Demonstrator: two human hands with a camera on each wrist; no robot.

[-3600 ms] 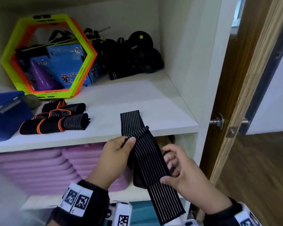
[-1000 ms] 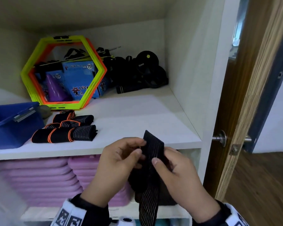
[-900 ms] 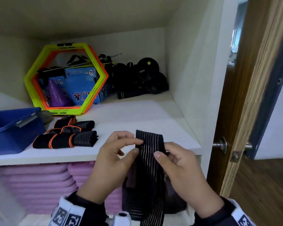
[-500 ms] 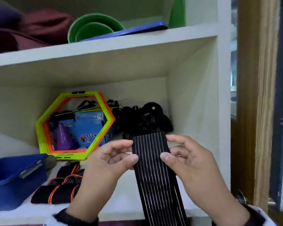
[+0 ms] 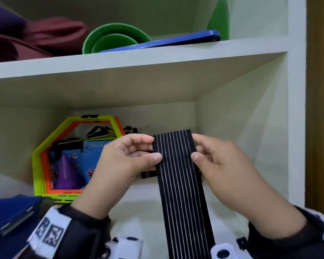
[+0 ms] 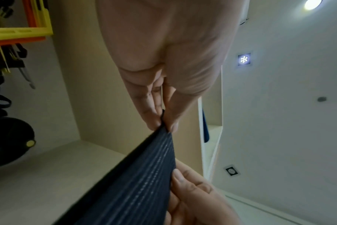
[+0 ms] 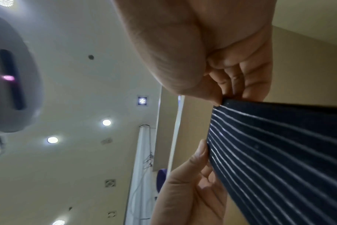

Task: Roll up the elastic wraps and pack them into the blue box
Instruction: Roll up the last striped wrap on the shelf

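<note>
A black elastic wrap (image 5: 180,176) with thin white stripes hangs flat and unrolled in front of the shelf, its top end level with my fingers. My left hand (image 5: 152,149) pinches its left edge near the top between thumb and fingers. My right hand (image 5: 195,146) pinches the right edge at the same height. The left wrist view shows the left hand (image 6: 164,124) nipping the wrap (image 6: 135,182). In the right wrist view the right hand (image 7: 221,99) holds the wrap's (image 7: 279,152) corner. The blue box (image 5: 9,212) shows at the lower left, half hidden by my left sleeve.
A yellow and orange hexagon ring (image 5: 39,157) leans at the back of the shelf, with blue packets and black gear behind it. The shelf above carries green bowls (image 5: 116,40), a blue lid (image 5: 176,41) and a maroon bag (image 5: 45,38). A wooden door frame (image 5: 320,109) stands at the right.
Both hands have lifted the wrap's end and spread it flat between them, where it was bunched before. The head view has tilted up, and the rolled wraps on the shelf have dropped out of sight.
</note>
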